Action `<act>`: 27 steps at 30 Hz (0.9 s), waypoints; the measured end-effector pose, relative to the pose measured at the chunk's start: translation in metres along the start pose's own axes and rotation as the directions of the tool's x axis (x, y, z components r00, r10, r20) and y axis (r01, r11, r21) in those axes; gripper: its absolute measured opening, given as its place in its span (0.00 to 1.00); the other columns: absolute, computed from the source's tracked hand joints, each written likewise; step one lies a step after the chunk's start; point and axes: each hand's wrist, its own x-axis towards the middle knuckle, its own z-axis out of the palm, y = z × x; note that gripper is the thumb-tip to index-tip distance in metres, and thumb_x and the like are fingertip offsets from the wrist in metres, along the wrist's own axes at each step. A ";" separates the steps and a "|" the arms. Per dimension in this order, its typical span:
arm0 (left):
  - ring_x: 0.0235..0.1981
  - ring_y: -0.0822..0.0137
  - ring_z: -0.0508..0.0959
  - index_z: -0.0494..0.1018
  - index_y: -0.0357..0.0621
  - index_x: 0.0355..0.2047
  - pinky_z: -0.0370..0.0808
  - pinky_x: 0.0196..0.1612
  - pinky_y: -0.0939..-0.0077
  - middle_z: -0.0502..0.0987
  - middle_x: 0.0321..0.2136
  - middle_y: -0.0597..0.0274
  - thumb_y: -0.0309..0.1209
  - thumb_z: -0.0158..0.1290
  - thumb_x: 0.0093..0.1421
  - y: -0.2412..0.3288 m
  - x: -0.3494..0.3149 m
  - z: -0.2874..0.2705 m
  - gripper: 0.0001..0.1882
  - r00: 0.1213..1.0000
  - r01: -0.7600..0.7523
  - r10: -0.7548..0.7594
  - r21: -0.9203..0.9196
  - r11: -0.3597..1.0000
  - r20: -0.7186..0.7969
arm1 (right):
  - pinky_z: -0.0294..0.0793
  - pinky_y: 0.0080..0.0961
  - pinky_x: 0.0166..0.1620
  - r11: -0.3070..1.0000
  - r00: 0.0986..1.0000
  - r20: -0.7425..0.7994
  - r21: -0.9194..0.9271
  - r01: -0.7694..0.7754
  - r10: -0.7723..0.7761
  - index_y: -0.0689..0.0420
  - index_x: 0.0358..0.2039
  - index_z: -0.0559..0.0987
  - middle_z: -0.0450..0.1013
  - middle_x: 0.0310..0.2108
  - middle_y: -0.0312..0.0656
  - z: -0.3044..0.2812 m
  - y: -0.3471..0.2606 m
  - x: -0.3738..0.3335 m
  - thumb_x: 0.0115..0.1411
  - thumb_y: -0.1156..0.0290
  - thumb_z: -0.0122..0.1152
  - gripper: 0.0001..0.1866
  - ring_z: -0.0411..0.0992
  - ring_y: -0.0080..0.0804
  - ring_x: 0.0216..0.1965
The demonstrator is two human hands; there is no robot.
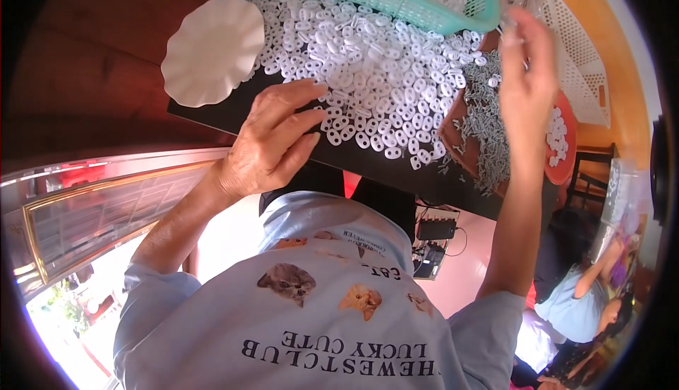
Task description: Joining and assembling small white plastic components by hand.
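Small white oval plastic pieces with two holes (368, 71) lie in a wide heap on the dark table (353, 160). My left hand (272, 135) hovers at the heap's near left edge, its fingers bent but apart, with nothing visible in them. Raised over the right side is my right hand (529, 57), near the corner of a teal basket (488, 18). Motion smears its fingers, so whether they hold anything is unclear. Beneath and left of that hand lies a pile of small grey screws (488, 132) on a brown mat (456, 135).
A cream scalloped dish (212, 50) stands at the left. More white pieces fill the teal basket at the far side. A red bowl (562, 153) holding white pieces and a white perforated basket (580, 64) are at the right. Another person (576, 301) is at the lower right.
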 end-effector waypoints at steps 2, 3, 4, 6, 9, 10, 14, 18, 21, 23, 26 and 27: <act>0.58 0.44 0.71 0.75 0.35 0.48 0.67 0.59 0.52 0.72 0.56 0.47 0.25 0.58 0.57 -0.002 -0.008 0.005 0.18 1.000 0.010 -0.010 0.004 1.000 -0.001 | 0.73 0.36 0.51 0.969 0.950 0.197 -0.009 0.247 -0.241 0.60 0.51 0.76 0.73 0.49 0.48 0.007 0.000 -0.024 0.62 0.74 0.62 0.16 0.73 0.45 0.48; 0.59 0.44 0.70 0.75 0.36 0.50 0.66 0.60 0.52 0.70 0.58 0.46 0.27 0.58 0.57 0.000 -0.004 0.007 0.20 1.000 0.010 -0.010 0.028 1.000 0.028 | 0.73 0.37 0.51 0.969 0.930 0.277 0.018 0.248 -0.243 0.59 0.51 0.77 0.72 0.50 0.48 0.017 -0.006 -0.035 0.62 0.74 0.61 0.16 0.73 0.47 0.48; 0.60 0.44 0.69 0.74 0.37 0.52 0.65 0.60 0.52 0.69 0.59 0.46 0.28 0.58 0.58 0.002 0.004 0.010 0.21 0.999 0.003 -0.006 0.054 0.999 0.050 | 0.72 0.40 0.53 0.968 0.910 0.334 0.028 0.251 -0.245 0.57 0.51 0.77 0.71 0.51 0.46 0.027 -0.012 -0.043 0.63 0.71 0.62 0.16 0.73 0.47 0.49; 0.64 0.43 0.64 0.71 0.39 0.57 0.62 0.64 0.50 0.64 0.64 0.46 0.31 0.56 0.61 -0.004 0.018 0.020 0.24 0.995 -0.002 -0.010 0.110 0.994 0.103 | 0.71 0.42 0.55 0.932 0.847 0.437 -0.047 0.358 -0.303 0.56 0.52 0.77 0.71 0.52 0.45 0.044 -0.015 -0.049 0.63 0.69 0.61 0.16 0.72 0.46 0.51; 0.67 0.42 0.60 0.70 0.41 0.60 0.59 0.66 0.48 0.62 0.66 0.47 0.33 0.55 0.63 -0.015 0.034 0.029 0.25 0.987 -0.011 -0.021 0.196 0.981 0.159 | 0.69 0.42 0.57 0.897 0.778 0.570 -0.149 0.416 -0.266 0.55 0.52 0.78 0.71 0.53 0.45 0.057 -0.010 -0.054 0.63 0.72 0.60 0.16 0.71 0.45 0.53; 0.67 0.42 0.60 0.70 0.41 0.60 0.59 0.66 0.48 0.62 0.66 0.48 0.33 0.54 0.63 -0.022 0.036 0.032 0.24 0.988 -0.007 -0.030 0.238 0.971 0.153 | 0.69 0.42 0.57 0.896 0.775 0.573 -0.148 0.419 -0.267 0.55 0.52 0.78 0.71 0.53 0.45 0.056 -0.007 -0.054 0.63 0.72 0.60 0.16 0.71 0.45 0.53; 0.66 0.43 0.62 0.71 0.42 0.57 0.61 0.66 0.49 0.64 0.64 0.49 0.32 0.54 0.63 -0.030 0.028 0.032 0.22 0.997 0.009 -0.029 0.254 0.967 0.077 | 0.69 0.42 0.56 0.909 0.850 0.473 -0.205 0.363 -0.233 0.58 0.50 0.78 0.72 0.52 0.46 0.038 -0.004 -0.056 0.61 0.77 0.60 0.16 0.71 0.47 0.53; 0.66 0.43 0.63 0.71 0.43 0.57 0.62 0.66 0.49 0.66 0.63 0.50 0.31 0.54 0.63 -0.039 0.016 0.035 0.22 0.997 0.075 -0.072 0.200 0.977 -0.022 | 0.71 0.41 0.53 0.977 0.884 0.434 -0.041 0.209 -0.171 0.61 0.48 0.78 0.73 0.48 0.49 0.020 -0.020 -0.070 0.62 0.77 0.60 0.14 0.72 0.50 0.49; 0.67 0.43 0.61 0.71 0.44 0.59 0.59 0.67 0.48 0.64 0.65 0.50 0.33 0.53 0.64 -0.038 0.014 0.035 0.23 0.992 0.123 -0.119 0.179 0.976 -0.034 | 0.74 0.39 0.48 0.991 0.903 0.408 0.060 0.118 -0.133 0.62 0.47 0.78 0.74 0.46 0.50 0.012 -0.028 -0.084 0.62 0.78 0.59 0.13 0.74 0.51 0.45; 0.68 0.43 0.59 0.70 0.45 0.60 0.58 0.68 0.47 0.63 0.66 0.50 0.34 0.53 0.65 -0.036 0.015 0.031 0.23 0.990 0.141 -0.138 0.185 0.973 -0.031 | 0.74 0.39 0.46 0.994 0.904 0.417 0.084 0.067 -0.096 0.62 0.46 0.78 0.76 0.42 0.50 0.009 -0.034 -0.087 0.62 0.78 0.61 0.12 0.75 0.50 0.42; 0.70 0.43 0.56 0.70 0.46 0.61 0.54 0.69 0.44 0.60 0.67 0.49 0.41 0.50 0.67 -0.032 0.016 0.030 0.25 0.989 0.138 -0.147 0.212 0.967 0.029 | 0.74 0.39 0.43 0.994 0.910 0.409 0.105 0.034 -0.074 0.62 0.45 0.78 0.76 0.39 0.49 0.005 -0.039 -0.090 0.62 0.78 0.62 0.11 0.75 0.50 0.39; 0.70 0.42 0.55 0.70 0.47 0.62 0.53 0.69 0.43 0.59 0.68 0.47 0.44 0.49 0.68 -0.032 0.017 0.029 0.25 0.987 0.125 -0.144 0.229 0.966 0.069 | 0.74 0.39 0.41 0.994 0.920 0.386 0.104 0.031 -0.069 0.61 0.44 0.79 0.76 0.36 0.49 0.005 -0.040 -0.093 0.61 0.78 0.62 0.10 0.75 0.49 0.37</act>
